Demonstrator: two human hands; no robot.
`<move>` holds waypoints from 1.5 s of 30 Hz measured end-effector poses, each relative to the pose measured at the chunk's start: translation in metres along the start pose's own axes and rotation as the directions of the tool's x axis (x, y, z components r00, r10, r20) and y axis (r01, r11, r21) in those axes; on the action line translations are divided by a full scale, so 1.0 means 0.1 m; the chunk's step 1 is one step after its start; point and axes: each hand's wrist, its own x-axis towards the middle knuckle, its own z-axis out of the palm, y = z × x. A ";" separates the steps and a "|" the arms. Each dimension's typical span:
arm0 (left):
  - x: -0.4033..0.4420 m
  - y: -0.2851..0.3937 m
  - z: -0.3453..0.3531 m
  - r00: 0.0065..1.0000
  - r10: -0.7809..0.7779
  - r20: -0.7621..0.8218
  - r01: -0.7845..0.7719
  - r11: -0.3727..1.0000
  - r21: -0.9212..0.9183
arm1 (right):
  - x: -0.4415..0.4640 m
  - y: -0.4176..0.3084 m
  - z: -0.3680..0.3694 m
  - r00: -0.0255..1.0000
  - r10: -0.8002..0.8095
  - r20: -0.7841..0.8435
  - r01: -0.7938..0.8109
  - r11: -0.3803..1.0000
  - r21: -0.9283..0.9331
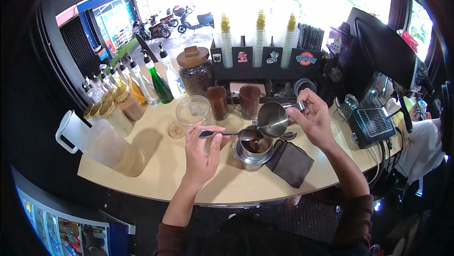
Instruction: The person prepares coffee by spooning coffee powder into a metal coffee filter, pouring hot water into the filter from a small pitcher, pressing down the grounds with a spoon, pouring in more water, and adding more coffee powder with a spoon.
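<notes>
My left hand [203,154] pinches the dark handle of a spoon [247,135], whose bowl is over the rim of a metal coffee dripper [256,156]. Dark coffee shows inside the dripper, which appears to rest on a glass mug mostly hidden beneath it. In my right hand [313,119] is the handle of a steel pitcher [273,121], tilted with its lip towards the dripper. Whether liquid is flowing from it, I cannot tell. A folded dark cloth [293,163] lies to the right of the dripper.
Two glass mugs of brown drink [217,102] stand behind the dripper, beside a clear round container [194,109]. Pump bottles [158,83] and a plastic jug [116,152] line the left. A cup rack [265,57] stands behind, an espresso machine [373,121] at right, near another person's sleeve [421,147].
</notes>
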 end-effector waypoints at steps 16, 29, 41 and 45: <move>0.03 0.01 0.00 1.000 0.008 0.001 -0.008 1.000 0.003 | 0.04 -0.12 0.04 0.997 0.025 0.075 -0.014 0.990 -0.137; 0.05 0.04 0.03 0.998 0.069 0.013 -0.069 0.997 0.019 | 0.02 -0.25 0.07 0.996 -0.013 0.090 0.029 0.985 -0.173; 0.05 0.08 0.02 0.995 0.097 0.005 -0.097 0.994 0.039 | -0.03 -0.23 0.06 0.996 -0.014 0.087 0.031 0.981 -0.192; 0.05 0.10 0.02 0.995 0.103 0.004 -0.103 0.994 0.036 | -0.03 -0.25 0.05 0.993 0.010 0.117 0.014 0.979 -0.204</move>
